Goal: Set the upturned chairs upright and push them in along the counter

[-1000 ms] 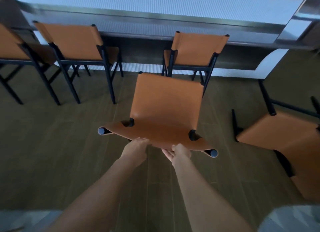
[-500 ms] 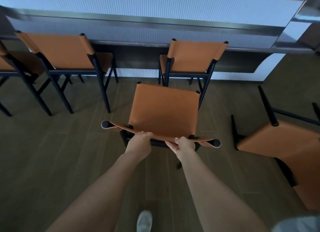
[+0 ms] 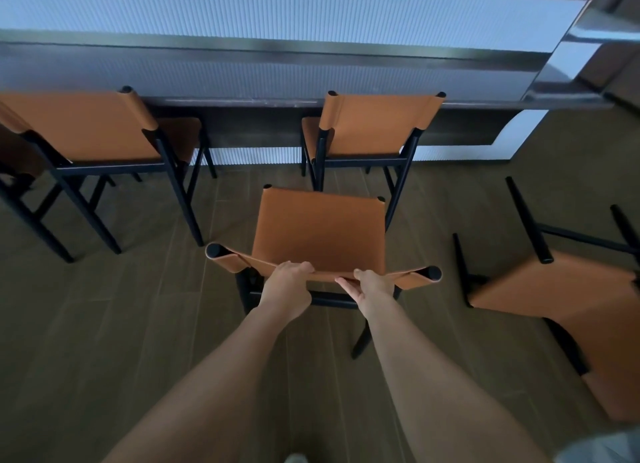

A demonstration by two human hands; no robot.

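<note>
Held chair: the held chair [image 3: 318, 234] stands in open floor, just behind a tucked chair [image 3: 374, 127] that is already in at the counter [image 3: 277, 47]; its front feet are hidden, so I cannot tell whether all four are down
Grip: the left hand [image 3: 285, 286] curls its fingers over the top edge of the soft backrest; the right hand [image 3: 372, 286] pinches the same edge, thumb on top and fingers beneath
Risk, collision: a straight push would likely drive the seat into the tucked chair's back legs; it needs steering toward the gap on the left, beside another seated chair [image 3: 79, 127]
Risk, slack hold: the leather sags between the posts, so a push there may twist the frame rather than slide it
Risk, footing: the fallen chair [image 3: 561, 296] lies near on the right with its legs sticking out, easy to clip
Surface: dark wood-plank floor [image 3: 104, 324]; legs may catch at the seams
Room: long ribbed pale counter front with a dark ledge, dim light
</note>
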